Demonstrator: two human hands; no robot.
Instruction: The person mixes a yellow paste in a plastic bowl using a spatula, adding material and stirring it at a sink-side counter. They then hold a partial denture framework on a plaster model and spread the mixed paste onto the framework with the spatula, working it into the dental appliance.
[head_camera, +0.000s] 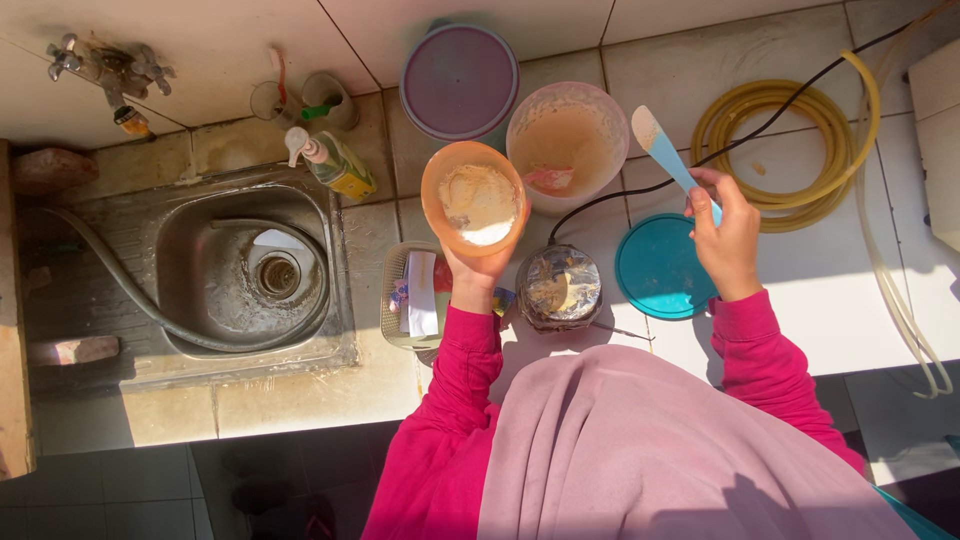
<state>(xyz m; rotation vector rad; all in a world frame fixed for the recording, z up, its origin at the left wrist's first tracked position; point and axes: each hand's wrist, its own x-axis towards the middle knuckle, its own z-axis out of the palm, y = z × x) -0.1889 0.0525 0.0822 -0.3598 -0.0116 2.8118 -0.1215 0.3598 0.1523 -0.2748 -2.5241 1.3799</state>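
Left hand (482, 272) is curled up around the base of an orange bowl (474, 198), holding it clear of the counter; the bowl carries pale batter or flour, its mouth facing up at the camera.

Right hand (728, 238) is closed in a fist grip on the handle of a light-blue spatula (662, 148).

Spatula's long axis runs from about 5 o'clock at the fist to 11 o'clock at the blade tip. The blade is smeared pale.

From the blade tip, the orange bowl lies toward 8–9 o'clock, well apart. The pink tub (566, 140) of beige batter lies between them, its rim just beside the blade at 9 o'clock.

The right hand is nearer the tub; the left hand's bowl touches or overlaps the tub's rim at its 8 o'clock side; contact not certain.

A teal lid (655, 270) lies flat at 7 o'clock from the right hand. A foil-wrapped round appliance (559, 287) sits between the wrists. The sink (250, 270) is off at 9 o'clock.
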